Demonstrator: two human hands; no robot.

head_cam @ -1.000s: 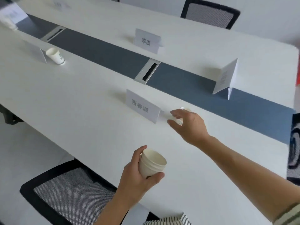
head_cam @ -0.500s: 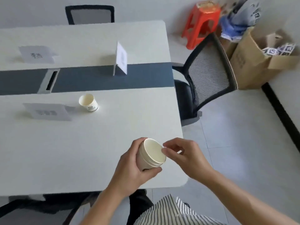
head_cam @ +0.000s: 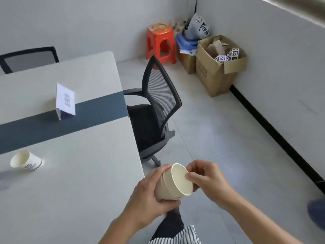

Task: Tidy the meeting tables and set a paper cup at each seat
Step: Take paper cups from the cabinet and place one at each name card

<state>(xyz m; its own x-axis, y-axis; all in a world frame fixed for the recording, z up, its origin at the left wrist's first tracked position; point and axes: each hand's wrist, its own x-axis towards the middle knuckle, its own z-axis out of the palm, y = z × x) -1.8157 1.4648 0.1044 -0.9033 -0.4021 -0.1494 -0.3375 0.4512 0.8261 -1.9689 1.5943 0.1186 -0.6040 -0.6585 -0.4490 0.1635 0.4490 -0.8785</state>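
While the left hand point(head_cam: 149, 196) grips a nested stack of cream paper cups point(head_cam: 173, 186) beyond the edge of the white counter point(head_cam: 79, 191), the right hand point(head_cam: 209, 180) pinches the top rim, evidently separating one for the next seat.

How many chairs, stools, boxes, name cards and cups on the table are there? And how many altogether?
Chairs: 2
Red stool: 1
Cardboard boxes: 2
Name card: 1
Cup on the table: 1
Total: 7
Not counted: the stack of cups gripped by the left hand and pinched by the right hand; its number cannot be told.
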